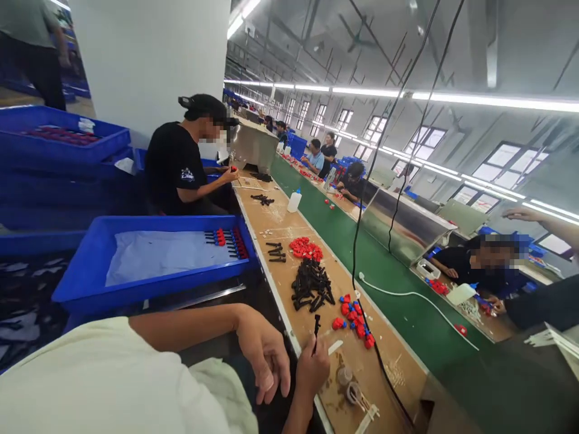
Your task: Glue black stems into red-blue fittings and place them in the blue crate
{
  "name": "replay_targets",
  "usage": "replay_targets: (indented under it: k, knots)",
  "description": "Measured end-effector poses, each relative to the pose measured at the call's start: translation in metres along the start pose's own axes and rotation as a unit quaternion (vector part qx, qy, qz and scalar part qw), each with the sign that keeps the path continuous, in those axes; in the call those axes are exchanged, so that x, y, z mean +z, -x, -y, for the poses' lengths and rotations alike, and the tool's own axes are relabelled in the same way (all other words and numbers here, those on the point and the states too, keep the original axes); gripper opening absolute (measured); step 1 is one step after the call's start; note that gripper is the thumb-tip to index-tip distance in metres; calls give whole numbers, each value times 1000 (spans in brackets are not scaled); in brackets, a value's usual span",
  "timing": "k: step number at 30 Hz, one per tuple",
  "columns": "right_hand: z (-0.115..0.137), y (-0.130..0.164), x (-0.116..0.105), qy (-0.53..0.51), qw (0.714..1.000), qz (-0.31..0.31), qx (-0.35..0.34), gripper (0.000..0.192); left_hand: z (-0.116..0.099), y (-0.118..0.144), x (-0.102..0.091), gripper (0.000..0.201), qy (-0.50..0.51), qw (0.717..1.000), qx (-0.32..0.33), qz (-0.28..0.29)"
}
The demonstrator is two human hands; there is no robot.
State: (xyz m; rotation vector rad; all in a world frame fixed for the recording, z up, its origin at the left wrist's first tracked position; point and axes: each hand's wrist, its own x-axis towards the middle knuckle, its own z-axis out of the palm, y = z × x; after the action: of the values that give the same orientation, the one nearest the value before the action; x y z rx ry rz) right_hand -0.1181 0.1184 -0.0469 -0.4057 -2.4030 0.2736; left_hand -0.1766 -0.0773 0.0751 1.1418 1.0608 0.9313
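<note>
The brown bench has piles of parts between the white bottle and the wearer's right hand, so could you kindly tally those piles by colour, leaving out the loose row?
Black pile: 1
Red pile: 1
Red-and-blue pile: 1
Total: 3 piles; the parts within them overlap too much to count.

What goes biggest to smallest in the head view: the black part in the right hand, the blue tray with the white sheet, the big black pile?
Blue tray, easily the largest
Black pile
Black part in the right hand

Left hand [261,346] drooping, fingers loosely curled; right hand [313,366] raised, fingers pinched together.
</note>
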Motion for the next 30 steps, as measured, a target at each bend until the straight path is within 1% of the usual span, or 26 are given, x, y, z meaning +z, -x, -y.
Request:
replay_targets:
  k: [2, 5, 8, 11, 17, 22, 26, 30]
  knots:
    - [3, 12, 4, 6, 999, 23, 44, 46, 17, 7, 7, 66, 6, 999, 15, -32]
    - [7, 14, 12, 17, 993, 59, 96, 48, 36, 20, 18, 67, 27, 998, -1, -52]
    - [11, 9, 16, 26, 988, 81, 129, 47, 48, 28, 26, 68, 40, 997, -12, -60]
    - [14, 2, 15, 38, 983, 85, 157, 46, 56, 28, 28, 68, 51, 996, -14, -66]
    - [13, -11, 15, 68, 972, 66, 217, 43, 68, 7, 22, 70, 89, 995, -30, -41]
    - [12, -15, 17, 69, 969, 54, 229, 46, 86, -1, 14, 74, 121, 992, -25, -21]
    - [8, -14, 19, 62, 971, 43, 226, 49, 96, 2, 1, 76, 132, 991, -26, -20]
    - [6, -13, 19, 57, 972, 44, 221, 54, 102, 1, -18, 81, 150, 988, -27, -19]
